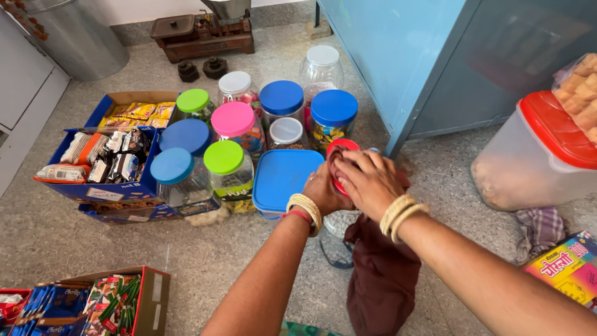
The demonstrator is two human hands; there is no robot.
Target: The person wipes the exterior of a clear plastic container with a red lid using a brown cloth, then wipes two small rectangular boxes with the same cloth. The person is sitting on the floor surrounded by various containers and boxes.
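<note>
Hands, left and right, grip red-lidded jar beside square blue lid

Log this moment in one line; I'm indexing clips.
left hand: grips jar | right hand: presses maroon cloth on red lid

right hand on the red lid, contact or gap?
Touching. The head view shows the right hand pressed over the red lid through a dark maroon cloth, fingers spread across its top; the left hand grips the side.
</note>
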